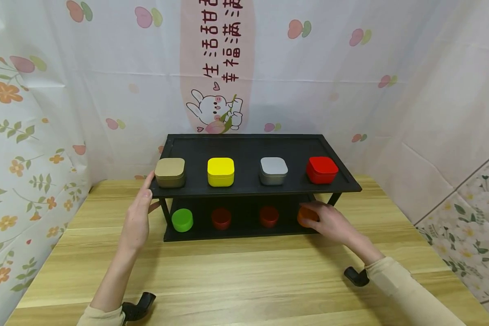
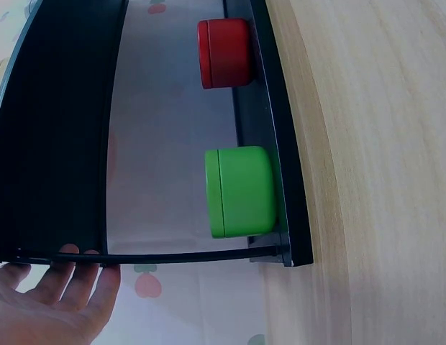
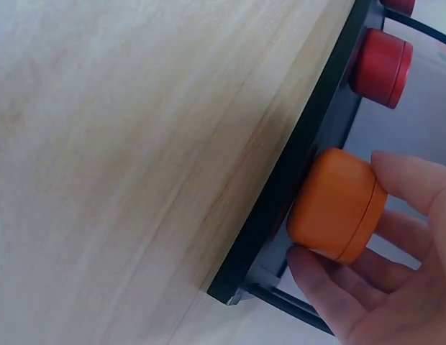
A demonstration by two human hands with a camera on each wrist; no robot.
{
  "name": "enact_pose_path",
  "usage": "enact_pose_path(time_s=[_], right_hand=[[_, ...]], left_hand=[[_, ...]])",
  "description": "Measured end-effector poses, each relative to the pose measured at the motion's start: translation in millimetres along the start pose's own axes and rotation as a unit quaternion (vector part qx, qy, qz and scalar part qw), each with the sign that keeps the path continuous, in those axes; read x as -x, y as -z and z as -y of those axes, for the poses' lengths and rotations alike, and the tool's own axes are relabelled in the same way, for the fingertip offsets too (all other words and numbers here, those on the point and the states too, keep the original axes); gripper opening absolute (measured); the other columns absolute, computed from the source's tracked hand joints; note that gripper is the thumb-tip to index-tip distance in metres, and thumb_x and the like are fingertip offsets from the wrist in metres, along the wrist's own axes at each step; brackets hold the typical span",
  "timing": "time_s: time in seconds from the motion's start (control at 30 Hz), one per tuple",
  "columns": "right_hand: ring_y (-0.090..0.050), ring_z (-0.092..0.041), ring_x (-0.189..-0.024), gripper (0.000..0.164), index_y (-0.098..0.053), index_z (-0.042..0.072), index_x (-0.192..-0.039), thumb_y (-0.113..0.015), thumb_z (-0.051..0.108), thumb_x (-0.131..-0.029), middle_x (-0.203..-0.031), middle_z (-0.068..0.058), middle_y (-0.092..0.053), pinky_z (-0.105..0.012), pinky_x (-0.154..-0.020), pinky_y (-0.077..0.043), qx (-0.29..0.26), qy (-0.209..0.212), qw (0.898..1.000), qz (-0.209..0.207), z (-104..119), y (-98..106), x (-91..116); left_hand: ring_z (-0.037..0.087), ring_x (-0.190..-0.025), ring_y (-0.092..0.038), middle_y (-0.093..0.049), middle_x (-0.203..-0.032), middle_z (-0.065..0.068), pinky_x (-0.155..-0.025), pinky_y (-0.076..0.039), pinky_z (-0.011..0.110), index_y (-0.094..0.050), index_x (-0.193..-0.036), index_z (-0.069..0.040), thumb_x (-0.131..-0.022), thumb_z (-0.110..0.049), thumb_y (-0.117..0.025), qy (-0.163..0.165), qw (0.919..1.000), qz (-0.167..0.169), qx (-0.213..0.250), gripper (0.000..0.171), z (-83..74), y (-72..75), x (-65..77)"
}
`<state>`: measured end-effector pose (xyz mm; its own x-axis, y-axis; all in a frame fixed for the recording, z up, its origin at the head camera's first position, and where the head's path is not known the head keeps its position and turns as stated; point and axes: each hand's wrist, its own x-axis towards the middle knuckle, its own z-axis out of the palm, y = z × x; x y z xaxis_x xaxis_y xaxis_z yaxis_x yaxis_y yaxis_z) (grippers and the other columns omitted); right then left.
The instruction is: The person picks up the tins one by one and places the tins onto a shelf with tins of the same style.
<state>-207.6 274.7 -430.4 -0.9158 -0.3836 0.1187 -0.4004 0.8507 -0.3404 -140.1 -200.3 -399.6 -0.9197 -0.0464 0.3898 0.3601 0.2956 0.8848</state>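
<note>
A black two-tier rack (image 1: 244, 147) stands on the wooden table. My right hand (image 1: 330, 222) pinches an orange round lidded tin (image 3: 334, 205) between thumb and fingers, at the right end of the lower shelf. The tin's underside is close over the shelf's front lip. At the rack's left end, my left hand (image 1: 137, 219) grips the upper shelf's corner, its fingers passing behind the front post (image 2: 187, 256). Near that post sits a green tin (image 2: 241, 190). Two red round tins, one left of centre (image 1: 221, 218) and one right of centre (image 1: 269, 217), share the lower shelf.
Along the upper shelf's front stand a tan square tin (image 1: 170, 172), a yellow tin (image 1: 221, 172), a silver tin (image 1: 273, 170) and a red square tin (image 1: 322, 170). Patterned cloth (image 1: 126, 90) hangs behind the rack and at both sides. The wooden table (image 1: 244, 276) extends in front.
</note>
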Motion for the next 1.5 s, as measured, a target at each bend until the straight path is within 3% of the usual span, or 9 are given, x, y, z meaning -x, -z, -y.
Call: enact_pose_path(time_s=[0.17,0.77,0.83,0.9,1.0,1.13,1.33,1.5], right_hand=[[-0.065,-0.026,-0.100,0.047,-0.065,0.003,-0.137,-0.073,0.026,-0.096,-0.127,-0.016,-0.071,-0.043,-0.084,-0.054,0.000,-0.001,1.000,-0.005,-1.5,0.4,1.7],[-0.062,-0.024,-0.094,0.051,-0.061,0.003,-0.140,-0.073,0.026,-0.097,-0.127,-0.018,-0.069,-0.036,-0.076,-0.050,-0.003,-0.005,1.000,-0.016,-4.6,-4.3,11.1],[-0.063,-0.027,-0.099,0.053,-0.059,0.003,-0.143,-0.072,0.028,-0.097,-0.130,-0.019,-0.068,-0.040,-0.080,-0.053,-0.003,-0.006,1.000,-0.014,-5.1,-5.0,12.8],[-0.064,-0.034,-0.109,0.057,-0.056,0.003,-0.146,-0.071,0.030,-0.098,-0.137,-0.022,-0.064,-0.048,-0.089,-0.055,-0.005,-0.007,1.000,-0.012,-5.8,-5.3,14.9],[-0.059,-0.043,-0.126,0.063,-0.051,0.003,-0.150,-0.071,0.031,-0.098,-0.146,-0.026,-0.056,-0.059,-0.102,-0.051,-0.008,-0.008,1.000,-0.010,-6.5,-5.5,18.2],[-0.051,-0.047,-0.135,0.066,-0.048,0.002,-0.151,-0.073,0.030,-0.097,-0.151,-0.028,-0.049,-0.064,-0.108,-0.045,-0.009,-0.005,1.000,-0.007,-7.0,-3.8,20.0],[-0.048,-0.049,-0.139,0.066,-0.048,0.003,-0.152,-0.074,0.027,-0.096,-0.154,-0.029,-0.046,-0.065,-0.109,-0.044,-0.006,-0.001,1.000,0.000,-2.2,1.6,17.3],[-0.053,-0.049,-0.134,0.064,-0.053,0.003,-0.149,-0.076,0.026,-0.094,-0.152,-0.029,-0.049,-0.065,-0.106,-0.048,0.014,0.014,1.000,-0.013,5.4,5.2,14.9]], left_hand=[[0.020,-0.157,-0.025,-0.022,-0.173,-0.003,-0.099,-0.041,0.004,-0.021,-0.166,-0.023,-0.114,-0.038,-0.021,0.004,1.0000,0.005,-0.005,0.054,-2.6,-0.9,1.0],[0.026,-0.157,-0.026,-0.022,-0.172,-0.002,-0.101,-0.042,0.007,-0.020,-0.166,-0.023,-0.114,-0.037,-0.021,0.006,0.9998,0.012,-0.011,0.054,-7.8,-3.2,3.8],[0.025,-0.157,-0.026,-0.023,-0.172,-0.003,-0.106,-0.046,0.015,-0.021,-0.166,-0.024,-0.114,-0.038,-0.021,0.009,0.9998,0.012,-0.012,0.054,-8.5,-4.0,3.6],[0.025,-0.157,-0.025,-0.023,-0.172,-0.004,-0.113,-0.047,0.032,-0.021,-0.166,-0.024,-0.114,-0.038,-0.021,0.009,0.9998,0.014,-0.009,0.054,-9.5,-4.8,3.1],[0.025,-0.157,-0.025,-0.023,-0.172,-0.004,-0.116,-0.041,0.055,-0.021,-0.166,-0.023,-0.114,-0.039,-0.021,0.010,0.9998,0.016,-0.005,0.054,-10.6,-5.8,2.2],[0.024,-0.157,-0.026,-0.023,-0.172,-0.004,-0.115,-0.045,0.036,-0.020,-0.166,-0.022,-0.114,-0.039,-0.021,0.010,0.9998,0.016,-0.006,0.055,-10.5,-5.6,0.7],[0.022,-0.156,-0.028,-0.023,-0.172,-0.003,-0.115,-0.045,0.039,-0.020,-0.166,-0.027,-0.114,-0.040,-0.021,0.014,0.9998,0.015,-0.007,0.054,-7.4,-2.7,-1.3],[0.009,-0.153,-0.029,-0.021,-0.173,-0.001,-0.102,-0.043,0.007,-0.020,-0.166,-0.023,-0.113,-0.041,-0.022,0.018,0.9998,0.006,0.007,0.056,-4.5,0.1,-1.3]])
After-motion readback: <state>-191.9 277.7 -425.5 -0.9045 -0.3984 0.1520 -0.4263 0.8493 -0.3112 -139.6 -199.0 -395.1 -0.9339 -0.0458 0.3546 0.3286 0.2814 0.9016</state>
